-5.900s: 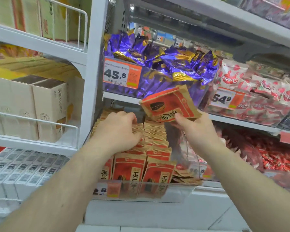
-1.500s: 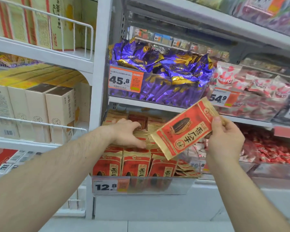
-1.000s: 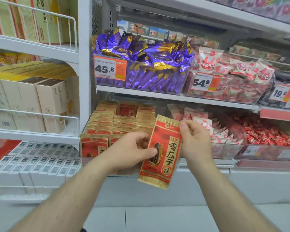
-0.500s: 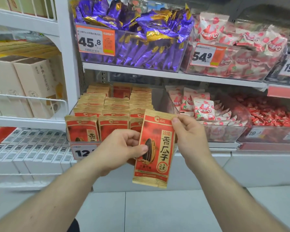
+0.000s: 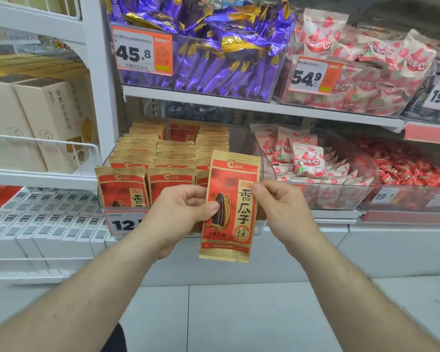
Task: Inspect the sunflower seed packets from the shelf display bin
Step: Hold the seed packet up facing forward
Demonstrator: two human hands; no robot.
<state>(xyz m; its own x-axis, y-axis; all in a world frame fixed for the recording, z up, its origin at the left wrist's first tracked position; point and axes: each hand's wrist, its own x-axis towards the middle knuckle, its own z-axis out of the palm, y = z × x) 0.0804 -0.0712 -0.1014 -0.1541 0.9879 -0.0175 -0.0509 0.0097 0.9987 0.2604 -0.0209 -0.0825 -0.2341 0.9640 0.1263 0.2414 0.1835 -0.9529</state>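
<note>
One sunflower seed packet [image 5: 230, 207] is out of the bin, held upright and front-face toward the camera, in front of and slightly below the display bin [image 5: 123, 221]. Left hand [image 5: 181, 214] pinches its left edge, thumb on the printed seed; right hand [image 5: 281, 209] pinches the right edge near the top, fingers curled behind. Both grips closed on the same packet.

Change: a second and a half ago only the right hand had it, tilted, with the left in the stacked packets [image 5: 148, 158]. Now it's two-handed, squared up and lowered. Reads as inspection proper underway for this packet, front side only. Back not yet seen, so probably a flip next.

Rest of stock sits in the bin in rows behind a 12.x price tag [image 5: 123, 224]. Around it: bin of pink-white sachets [image 5: 305, 161] just right, purple wrappers [image 5: 214, 47] on the shelf above, beige cartons [image 5: 46, 118] to the left.
</note>
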